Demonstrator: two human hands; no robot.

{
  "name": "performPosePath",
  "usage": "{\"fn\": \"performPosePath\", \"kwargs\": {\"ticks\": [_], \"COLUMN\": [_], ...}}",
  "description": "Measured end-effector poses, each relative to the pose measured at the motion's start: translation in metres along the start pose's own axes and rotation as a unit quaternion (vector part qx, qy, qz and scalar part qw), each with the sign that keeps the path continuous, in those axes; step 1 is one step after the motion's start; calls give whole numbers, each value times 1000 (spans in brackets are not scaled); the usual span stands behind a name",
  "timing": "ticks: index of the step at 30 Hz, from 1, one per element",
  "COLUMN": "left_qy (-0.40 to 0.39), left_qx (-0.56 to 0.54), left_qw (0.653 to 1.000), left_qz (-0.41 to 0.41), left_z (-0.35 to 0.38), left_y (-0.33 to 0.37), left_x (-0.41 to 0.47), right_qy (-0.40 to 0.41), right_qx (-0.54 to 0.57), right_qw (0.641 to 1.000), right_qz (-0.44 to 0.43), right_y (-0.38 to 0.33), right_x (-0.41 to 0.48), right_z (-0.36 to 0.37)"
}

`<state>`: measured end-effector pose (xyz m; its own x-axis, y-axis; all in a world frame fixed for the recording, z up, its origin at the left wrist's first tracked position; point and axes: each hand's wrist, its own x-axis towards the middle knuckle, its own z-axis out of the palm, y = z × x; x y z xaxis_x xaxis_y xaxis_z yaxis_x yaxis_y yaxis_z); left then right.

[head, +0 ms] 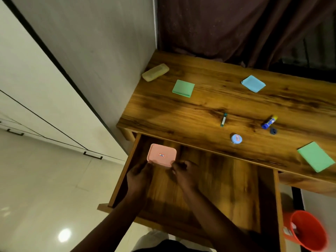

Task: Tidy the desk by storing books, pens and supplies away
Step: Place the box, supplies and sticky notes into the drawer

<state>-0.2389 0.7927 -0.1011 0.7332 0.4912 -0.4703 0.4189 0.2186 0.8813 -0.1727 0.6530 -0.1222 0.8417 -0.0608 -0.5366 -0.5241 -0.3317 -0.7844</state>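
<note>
— Where is the pink box point(161, 155)?
— Below the desk point(236, 100), in the open drawer point(227, 188), upper-left corner. It lies just above my hands, long side left to right.
— Your grip?
— My right hand point(183, 172) pinches its right end. My left hand point(139, 175) touches the left end; whether it grasps, too dark to tell.
</note>
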Motion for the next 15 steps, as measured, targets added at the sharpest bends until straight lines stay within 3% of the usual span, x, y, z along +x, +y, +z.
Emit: {"fn": "performPosePath", "kwargs": {"ticks": [7, 15], "left_qy": [36, 42], "left_qx": [-48, -32], "left_qw": [997, 998], "left_qz": [-45, -44], "left_z": [7, 6], "left_y": [-6, -11], "left_x": [43, 69], "right_qy": [34, 29], "right_qx": [-74, -74], "right_qw": [997, 997], "right_qz": [-4, 6], "right_y": [-16, -22], "right_x": [28, 41], "right_z": [35, 51]}}
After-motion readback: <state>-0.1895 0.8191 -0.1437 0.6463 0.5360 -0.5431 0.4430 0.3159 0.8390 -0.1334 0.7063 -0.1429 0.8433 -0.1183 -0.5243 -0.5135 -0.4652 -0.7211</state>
